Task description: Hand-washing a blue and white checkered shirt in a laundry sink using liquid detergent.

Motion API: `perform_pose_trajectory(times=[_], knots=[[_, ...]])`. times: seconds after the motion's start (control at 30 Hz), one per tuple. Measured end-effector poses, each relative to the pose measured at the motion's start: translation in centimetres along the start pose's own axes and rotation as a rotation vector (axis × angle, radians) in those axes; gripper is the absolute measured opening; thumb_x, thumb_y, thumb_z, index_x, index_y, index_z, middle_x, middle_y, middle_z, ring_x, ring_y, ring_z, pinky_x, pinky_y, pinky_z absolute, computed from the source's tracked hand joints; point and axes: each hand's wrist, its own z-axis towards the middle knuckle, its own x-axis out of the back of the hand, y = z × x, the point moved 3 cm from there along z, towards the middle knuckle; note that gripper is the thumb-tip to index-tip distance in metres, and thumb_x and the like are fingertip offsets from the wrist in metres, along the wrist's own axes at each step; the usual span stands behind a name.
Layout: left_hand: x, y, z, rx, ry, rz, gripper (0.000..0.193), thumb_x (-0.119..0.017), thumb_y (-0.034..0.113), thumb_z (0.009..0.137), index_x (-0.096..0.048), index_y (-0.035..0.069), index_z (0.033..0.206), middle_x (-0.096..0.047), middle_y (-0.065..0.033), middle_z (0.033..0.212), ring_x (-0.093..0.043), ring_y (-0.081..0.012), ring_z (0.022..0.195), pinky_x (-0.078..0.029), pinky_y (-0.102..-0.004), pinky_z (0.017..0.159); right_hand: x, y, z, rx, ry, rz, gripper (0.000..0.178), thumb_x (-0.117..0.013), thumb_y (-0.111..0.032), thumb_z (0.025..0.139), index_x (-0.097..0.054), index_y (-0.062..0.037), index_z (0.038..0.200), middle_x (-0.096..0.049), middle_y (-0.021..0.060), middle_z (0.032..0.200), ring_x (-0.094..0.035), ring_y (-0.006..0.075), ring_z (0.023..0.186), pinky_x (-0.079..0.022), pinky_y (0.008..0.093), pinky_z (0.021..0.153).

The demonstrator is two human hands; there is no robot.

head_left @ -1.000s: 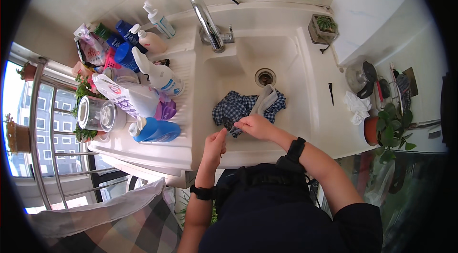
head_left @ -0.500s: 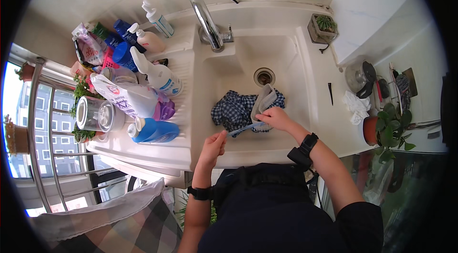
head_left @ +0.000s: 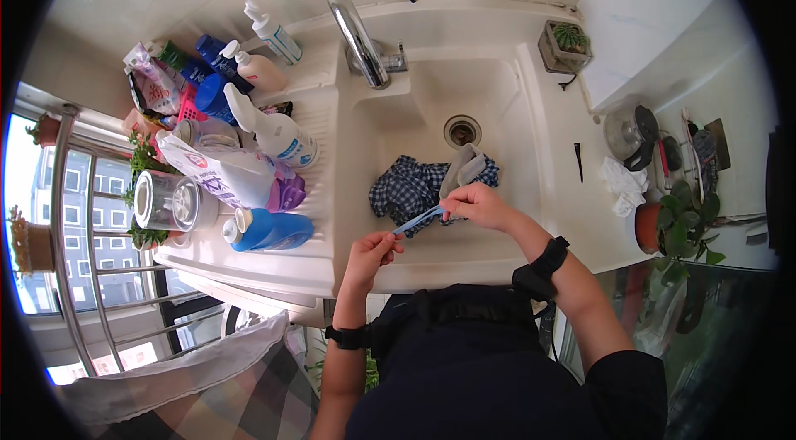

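2 bare hands work over a white sink (head_left: 531, 108), each pinching 1 end of a thin pale-blue strip (head_left: 417, 221) stretched between them. The left hand (head_left: 371, 251) has its fingers closed on the strip's lower end, just above the sink's front rim. The right hand (head_left: 477, 204) grips the upper end with curled fingers, and wears a black band at the wrist. Just beyond the right fingers, touching them, lies a blue-and-white checked cloth (head_left: 410, 188) bunched on the sink floor, with a grey cloth (head_left: 464, 166) draped over its right part. Further past the fingertips sits the drain (head_left: 462, 131), and beyond that the chrome tap (head_left: 355, 29). To the outer side of the left fingers, a blue bottle (head_left: 269, 229) lies on the ribbed drainer among other bottles.
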Motion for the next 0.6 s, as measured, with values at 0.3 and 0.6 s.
perform_pose_trajectory(times=[0.3,0.6], knots=[[1.0,-0.8,0.6,-0.016,0.091,0.051,0.020,-0.054,0.018,0.085,-0.061,0.001,0.090,-0.057,-0.0004,0.068,-0.043,-0.0038,0.057,-0.036,-0.0175,0.053,5.7,2.6,-2.2,-0.254,0.034,-0.561,0.024,-0.059,-0.028,0.076,-0.065,-0.0056,0.071,-0.057,0.0051,0.054,-0.052,0.0146,0.050,-0.040,0.0282,0.050],[0.7,-1.1,1.3,0.034,0.128,-0.004,0.018,-0.052,0.015,0.085,-0.057,0.001,0.096,-0.056,-0.0019,0.068,-0.044,-0.0043,0.055,-0.035,-0.0177,0.050,6.0,7.7,-2.5,-0.258,-0.007,-1.086,0.026,-0.061,-0.030,0.069,-0.065,-0.0133,0.089,-0.060,0.0133,0.087,-0.056,0.0287,0.083,-0.045,0.0375,0.070]])
